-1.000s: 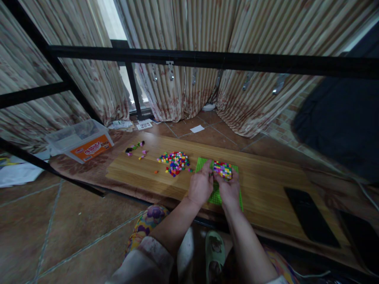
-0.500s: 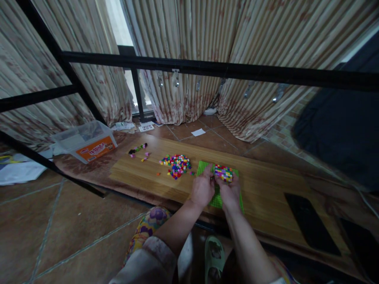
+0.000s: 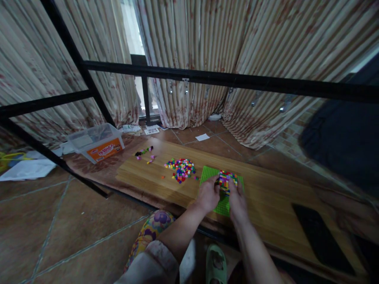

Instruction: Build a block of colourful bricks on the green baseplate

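A block of small multicoloured building bricks [image 3: 226, 178] is between my two hands, over a green studded baseplate [image 3: 209, 172]. My left hand [image 3: 209, 194] is closed, its fingertips against the block's left side. On the near right side, my right hand [image 3: 237, 198] grips the block with bent fingers. Whether the block rests on the baseplate or is held just above it, I cannot tell. Left of the baseplate lies a loose pile of coloured bricks [image 3: 182, 169].
The wooden board [image 3: 257, 197] carries a few joined dark, green and pink pieces [image 3: 144, 151] at its far left. A clear plastic box with an orange label [image 3: 106, 152] stands beyond them. A flat black object [image 3: 321, 238] lies at the right. A black metal rail [image 3: 207, 75] crosses behind.
The view has tilted slightly, so everything sits a little lower and further right. My left fingers have come down from the far side of the baseplate to the block's left side.
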The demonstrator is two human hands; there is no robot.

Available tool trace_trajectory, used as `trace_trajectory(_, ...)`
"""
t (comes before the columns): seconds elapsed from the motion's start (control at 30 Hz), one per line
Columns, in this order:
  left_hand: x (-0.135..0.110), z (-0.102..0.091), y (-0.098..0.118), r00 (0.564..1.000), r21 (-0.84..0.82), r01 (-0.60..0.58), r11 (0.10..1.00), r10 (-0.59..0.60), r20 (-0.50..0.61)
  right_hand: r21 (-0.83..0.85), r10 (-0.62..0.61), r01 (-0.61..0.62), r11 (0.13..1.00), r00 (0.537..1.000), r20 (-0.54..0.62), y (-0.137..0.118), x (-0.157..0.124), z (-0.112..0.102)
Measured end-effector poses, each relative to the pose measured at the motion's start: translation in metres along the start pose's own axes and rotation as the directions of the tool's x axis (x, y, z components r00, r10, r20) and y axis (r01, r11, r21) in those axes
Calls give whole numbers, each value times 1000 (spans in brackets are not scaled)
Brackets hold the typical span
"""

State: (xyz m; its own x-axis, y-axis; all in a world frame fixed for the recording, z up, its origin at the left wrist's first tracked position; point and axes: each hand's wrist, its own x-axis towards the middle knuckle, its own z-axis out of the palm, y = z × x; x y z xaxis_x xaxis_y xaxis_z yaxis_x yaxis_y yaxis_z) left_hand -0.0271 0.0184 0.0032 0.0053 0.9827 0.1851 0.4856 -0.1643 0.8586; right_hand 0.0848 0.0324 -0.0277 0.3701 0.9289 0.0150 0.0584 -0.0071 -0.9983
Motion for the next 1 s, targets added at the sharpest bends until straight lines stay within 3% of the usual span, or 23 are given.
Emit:
trace_trajectory(0.07, 1, -1, -2, 999, -11, 30, 999, -30, 18, 43, 109, -108, 993, 994, -21, -5, -4, 2)
trace_trajectory(0.13, 1, -2, -4, 999, -27, 30, 999, -29, 38, 79, 143, -141, 987, 990, -19, -9, -9, 3)
trace_trajectory(0.37, -1, -3, -6, 996, -156, 78, 985, -72, 45, 36, 72, -70, 997, 997, -38, -8, -5, 3)
trace_trajectory(0.6, 12, 7, -9, 984, -232, 163, 959, -176, -35, -62, -48, 41, 997, 992, -113, 0, 12, 9)
trace_trajectory(1.0, 15, 18, -8, 996, -119, 66, 991, -72, -51, -36, -32, 29, 999, 996, -87, -2, 6, 14)
